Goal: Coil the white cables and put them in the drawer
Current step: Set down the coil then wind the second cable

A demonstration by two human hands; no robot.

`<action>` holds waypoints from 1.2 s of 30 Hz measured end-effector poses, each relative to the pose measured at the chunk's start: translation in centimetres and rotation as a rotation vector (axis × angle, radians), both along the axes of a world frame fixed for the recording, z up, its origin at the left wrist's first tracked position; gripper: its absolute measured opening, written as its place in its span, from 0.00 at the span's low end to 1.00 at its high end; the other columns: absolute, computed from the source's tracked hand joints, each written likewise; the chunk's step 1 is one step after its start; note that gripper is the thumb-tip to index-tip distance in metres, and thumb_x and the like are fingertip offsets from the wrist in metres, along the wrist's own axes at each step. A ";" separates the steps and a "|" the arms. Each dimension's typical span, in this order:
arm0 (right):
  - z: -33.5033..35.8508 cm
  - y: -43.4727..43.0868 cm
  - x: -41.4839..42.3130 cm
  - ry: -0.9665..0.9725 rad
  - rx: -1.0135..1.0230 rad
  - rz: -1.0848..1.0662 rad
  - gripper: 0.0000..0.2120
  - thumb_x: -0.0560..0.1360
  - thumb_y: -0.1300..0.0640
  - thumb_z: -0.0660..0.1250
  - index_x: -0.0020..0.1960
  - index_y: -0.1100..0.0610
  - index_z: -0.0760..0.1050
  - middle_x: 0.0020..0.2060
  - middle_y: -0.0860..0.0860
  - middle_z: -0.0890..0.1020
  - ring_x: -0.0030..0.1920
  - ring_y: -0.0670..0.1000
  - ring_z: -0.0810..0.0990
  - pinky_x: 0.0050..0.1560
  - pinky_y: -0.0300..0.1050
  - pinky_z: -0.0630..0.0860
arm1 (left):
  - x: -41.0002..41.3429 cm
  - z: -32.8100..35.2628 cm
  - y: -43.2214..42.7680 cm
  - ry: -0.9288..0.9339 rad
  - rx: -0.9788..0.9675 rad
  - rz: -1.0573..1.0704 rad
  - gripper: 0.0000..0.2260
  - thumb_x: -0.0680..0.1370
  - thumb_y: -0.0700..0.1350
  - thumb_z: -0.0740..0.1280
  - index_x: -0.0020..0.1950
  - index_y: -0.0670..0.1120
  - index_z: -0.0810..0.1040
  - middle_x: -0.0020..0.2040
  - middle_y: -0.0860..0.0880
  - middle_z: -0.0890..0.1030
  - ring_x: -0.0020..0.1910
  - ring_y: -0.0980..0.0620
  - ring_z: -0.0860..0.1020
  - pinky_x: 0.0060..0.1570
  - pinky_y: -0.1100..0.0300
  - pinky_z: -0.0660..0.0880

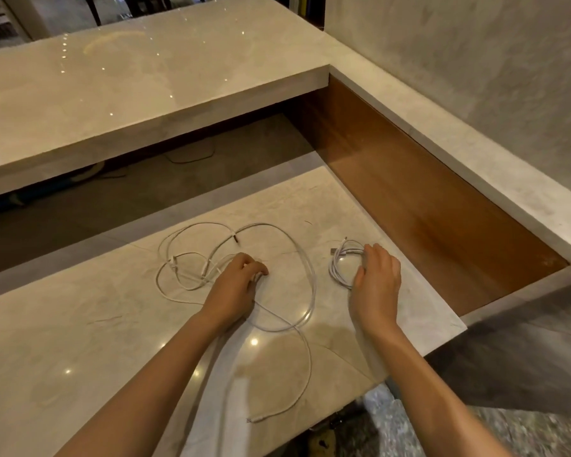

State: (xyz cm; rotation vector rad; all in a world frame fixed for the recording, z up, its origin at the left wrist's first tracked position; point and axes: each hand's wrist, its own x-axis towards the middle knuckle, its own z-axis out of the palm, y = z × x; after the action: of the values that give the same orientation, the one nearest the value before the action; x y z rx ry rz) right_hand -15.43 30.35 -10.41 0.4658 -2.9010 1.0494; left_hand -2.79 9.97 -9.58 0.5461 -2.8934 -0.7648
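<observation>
The left hand (236, 285) pinches the loose white cable (313, 285); the right hand (378, 282) grips the round coil (345, 250).

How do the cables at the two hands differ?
The loose cable under the left hand sprawls in wide, tangled loops; the coiled cable at the right hand is a small, tight bundle. The loose cable spreads across far more countertop than the coiled cable. Both are white.
</observation>
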 end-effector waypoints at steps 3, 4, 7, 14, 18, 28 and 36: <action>1.9 -1.4 2.0 -0.003 -0.050 0.161 0.15 0.80 0.57 0.56 0.63 0.59 0.73 0.61 0.54 0.76 0.63 0.54 0.71 0.62 0.39 0.65 | 0.9 0.4 -0.1 0.021 0.037 -0.007 0.12 0.76 0.38 0.64 0.59 0.44 0.77 0.56 0.47 0.74 0.52 0.51 0.73 0.50 0.63 0.67; 2.5 -2.2 2.8 -0.051 -0.090 0.219 0.15 0.81 0.56 0.55 0.63 0.59 0.73 0.60 0.54 0.77 0.62 0.54 0.72 0.60 0.39 0.65 | 1.0 0.5 -0.2 0.036 0.036 -0.007 0.11 0.76 0.38 0.64 0.58 0.44 0.78 0.55 0.46 0.75 0.53 0.49 0.74 0.52 0.62 0.69; 3.7 -4.3 4.4 -0.188 -0.121 0.260 0.21 0.80 0.52 0.57 0.70 0.58 0.65 0.66 0.53 0.71 0.65 0.52 0.70 0.63 0.43 0.66 | 1.6 0.7 -0.3 0.070 0.017 0.022 0.10 0.76 0.38 0.63 0.55 0.42 0.79 0.53 0.44 0.79 0.54 0.46 0.75 0.55 0.59 0.69; 4.6 -6.6 5.6 -0.154 0.032 0.221 0.18 0.78 0.62 0.59 0.68 0.61 0.65 0.64 0.57 0.70 0.63 0.56 0.70 0.59 0.44 0.67 | 0.3 2.7 -4.1 0.057 0.090 0.418 0.14 0.77 0.38 0.60 0.62 0.42 0.75 0.56 0.42 0.78 0.54 0.44 0.76 0.53 0.55 0.71; 3.6 -7.0 7.4 -0.137 0.050 0.260 0.19 0.78 0.66 0.55 0.69 0.62 0.65 0.64 0.57 0.70 0.65 0.56 0.69 0.61 0.41 0.65 | -2.8 3.1 -5.9 -0.044 0.301 0.546 0.19 0.78 0.47 0.63 0.66 0.40 0.70 0.53 0.40 0.79 0.53 0.42 0.77 0.48 0.56 0.70; 1.6 -7.4 8.4 -0.166 0.234 0.405 0.21 0.80 0.64 0.52 0.72 0.58 0.62 0.66 0.54 0.71 0.64 0.53 0.67 0.62 0.41 0.65 | -5.9 2.5 -8.1 -0.330 0.229 0.535 0.11 0.75 0.43 0.65 0.50 0.36 0.78 0.49 0.40 0.80 0.51 0.40 0.79 0.45 0.54 0.74; 3.7 -7.8 7.8 -0.088 0.301 0.410 0.23 0.81 0.59 0.50 0.76 0.54 0.54 0.77 0.55 0.49 0.76 0.54 0.49 0.74 0.46 0.48 | -5.2 4.3 -8.7 -0.256 0.439 0.573 0.13 0.79 0.39 0.56 0.55 0.33 0.76 0.54 0.35 0.78 0.50 0.39 0.77 0.48 0.51 0.74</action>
State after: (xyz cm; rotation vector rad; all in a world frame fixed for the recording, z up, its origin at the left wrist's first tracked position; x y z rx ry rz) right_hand -7.59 22.58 -6.69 1.0898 -3.1325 0.6665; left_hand -8.01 1.29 -5.24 1.5286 -2.5271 -1.2908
